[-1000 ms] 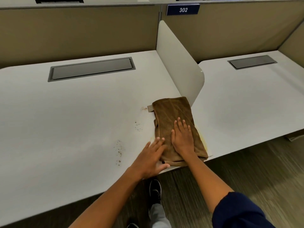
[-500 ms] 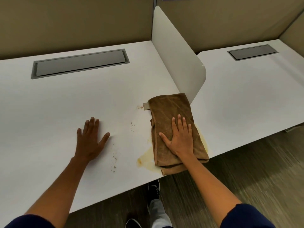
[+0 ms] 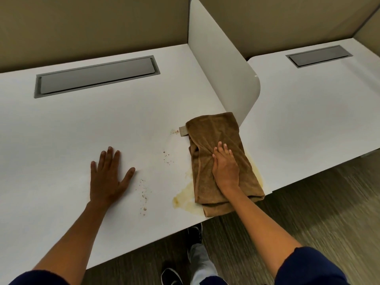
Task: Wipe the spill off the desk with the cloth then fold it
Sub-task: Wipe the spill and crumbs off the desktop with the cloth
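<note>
A folded brown cloth lies at the right front corner of the white desk, its near end hanging just over the front edge and its far end reaching the foot of the curved white divider. How far the yellowish spill runs beneath the cloth cannot be seen; it shows only as a pale puddle to the cloth's left near the desk edge and as a thin stain along its right side. A small grey tag sticks out at the cloth's far left corner. The fabric is bunched into soft creases ahead of the right hand, which lies palm down on the cloth, fingers straight and close together, pressing rather than gripping. The left hand rests flat on bare desk well to the left, fingers spread, holding nothing. Between the two hands, brown specks dot the surface, with a few more near the tag. Left of the cloth the desk lies open back to a grey hatch; to the right the divider and the desk's edge close it in. A second desk stands beyond the divider. Both arms are cut off at dark blue sleeves, and a shoe shows below on the floor.
</note>
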`<control>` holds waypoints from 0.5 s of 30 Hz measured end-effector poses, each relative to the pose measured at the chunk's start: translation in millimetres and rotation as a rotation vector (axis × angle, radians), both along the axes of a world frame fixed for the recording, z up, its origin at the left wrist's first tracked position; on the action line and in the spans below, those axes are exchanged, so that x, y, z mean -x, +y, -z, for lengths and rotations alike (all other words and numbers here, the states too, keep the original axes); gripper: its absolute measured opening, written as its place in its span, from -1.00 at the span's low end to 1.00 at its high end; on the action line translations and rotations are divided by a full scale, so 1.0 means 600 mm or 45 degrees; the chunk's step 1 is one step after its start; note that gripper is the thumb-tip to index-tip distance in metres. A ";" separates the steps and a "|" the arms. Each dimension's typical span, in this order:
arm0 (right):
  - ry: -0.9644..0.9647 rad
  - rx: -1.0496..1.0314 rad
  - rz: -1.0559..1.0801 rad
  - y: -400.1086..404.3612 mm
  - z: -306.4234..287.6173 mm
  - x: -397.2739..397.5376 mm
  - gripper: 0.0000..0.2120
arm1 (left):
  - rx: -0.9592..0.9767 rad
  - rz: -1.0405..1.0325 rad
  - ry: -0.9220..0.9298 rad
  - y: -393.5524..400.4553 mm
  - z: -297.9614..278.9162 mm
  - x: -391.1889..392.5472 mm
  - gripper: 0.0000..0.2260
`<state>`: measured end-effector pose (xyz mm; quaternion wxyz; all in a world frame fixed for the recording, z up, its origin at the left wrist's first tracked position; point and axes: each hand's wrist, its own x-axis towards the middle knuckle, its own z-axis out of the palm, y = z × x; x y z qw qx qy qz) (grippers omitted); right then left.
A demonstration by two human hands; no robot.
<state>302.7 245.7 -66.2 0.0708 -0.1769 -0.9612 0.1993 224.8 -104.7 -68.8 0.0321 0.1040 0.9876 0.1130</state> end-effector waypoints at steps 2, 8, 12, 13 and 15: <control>0.028 0.024 -0.006 -0.003 -0.001 -0.003 -0.66 | -0.002 -0.009 -0.004 -0.001 0.003 -0.005 -0.19; 0.101 0.069 -0.057 -0.023 -0.008 -0.025 -0.70 | -0.016 -0.023 0.008 -0.007 0.008 -0.030 -0.21; 0.143 0.066 -0.110 -0.047 -0.010 -0.053 -0.72 | -0.023 -0.020 0.009 -0.012 0.008 -0.050 -0.21; 0.148 0.061 -0.120 -0.054 -0.010 -0.062 -0.72 | -0.025 -0.020 0.013 -0.013 0.008 -0.056 -0.21; 0.141 0.061 -0.143 -0.066 -0.012 -0.079 -0.72 | -0.033 -0.023 0.014 -0.016 0.008 -0.067 -0.21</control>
